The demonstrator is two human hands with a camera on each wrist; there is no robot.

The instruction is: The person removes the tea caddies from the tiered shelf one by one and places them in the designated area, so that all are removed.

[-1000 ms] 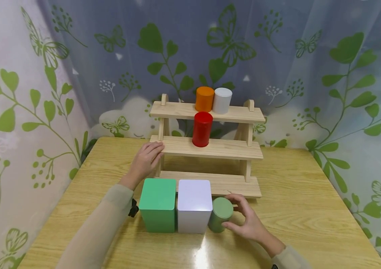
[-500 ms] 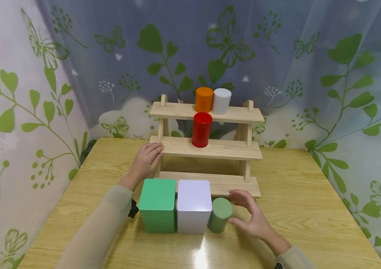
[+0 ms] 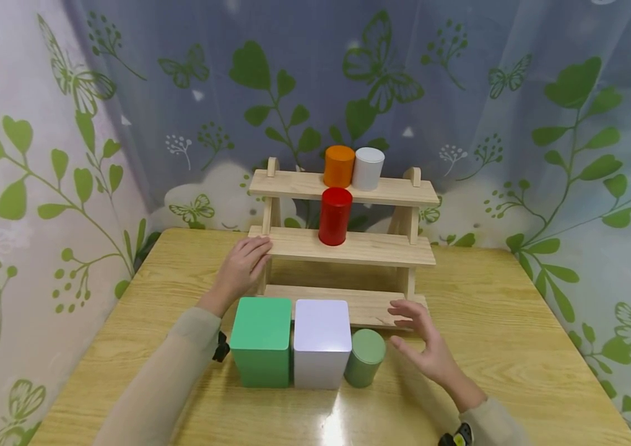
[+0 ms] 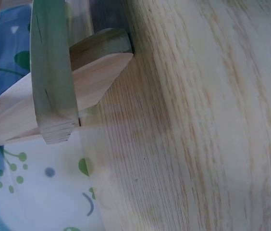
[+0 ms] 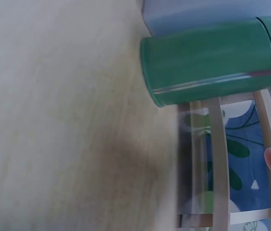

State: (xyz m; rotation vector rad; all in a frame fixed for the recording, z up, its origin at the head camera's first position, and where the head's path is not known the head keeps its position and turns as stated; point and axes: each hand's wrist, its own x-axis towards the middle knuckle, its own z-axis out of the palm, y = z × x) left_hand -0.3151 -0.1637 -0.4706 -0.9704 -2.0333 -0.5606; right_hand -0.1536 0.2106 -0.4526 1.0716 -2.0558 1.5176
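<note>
My left hand rests its fingers on the left end of the middle tier of a wooden three-step shelf. In the left wrist view only a sliver of that hand shows beside the shelf's side supports. My right hand hovers to the right of a lidded green canister, apart from it, fingers spread and holding nothing. The canister stands upright on the table, right of a pale lavender box. A bright green box stands left of the lavender one.
An orange canister and a white canister stand side by side on the top tier. A red canister stands on the middle tier. The boxes are in front of the bottom tier on the wooden table. Patterned curtains hang behind.
My right hand has let go of the green canister and drawn away to the right. The canister stays beside the lavender box. My left hand has kept its place on the shelf.
</note>
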